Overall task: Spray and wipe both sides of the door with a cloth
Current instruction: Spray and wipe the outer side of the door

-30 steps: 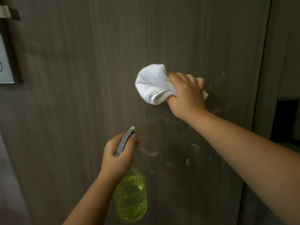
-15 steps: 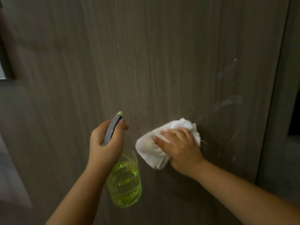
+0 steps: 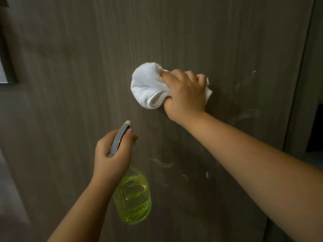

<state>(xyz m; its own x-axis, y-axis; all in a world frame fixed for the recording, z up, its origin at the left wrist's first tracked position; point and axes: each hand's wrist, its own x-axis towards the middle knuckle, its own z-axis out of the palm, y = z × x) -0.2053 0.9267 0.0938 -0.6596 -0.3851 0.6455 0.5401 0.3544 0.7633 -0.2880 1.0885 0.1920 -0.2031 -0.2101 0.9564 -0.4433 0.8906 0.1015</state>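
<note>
A dark wood-grain door fills the view. My right hand presses a bunched white cloth flat against the door at mid height. My left hand grips the grey trigger head of a spray bottle, whose clear body holds yellow-green liquid and hangs below the hand, close to the door. Wet streaks and droplets shine on the door below the cloth and to its right near the door's edge.
The door's right edge and frame run down the right side, with a dark gap beyond. A metal lock plate shows at the far left edge.
My right hand swept the cloth down the door beside the bottle, then back up to mid height. My left hand kept holding the bottle, and the view shifted slightly.
</note>
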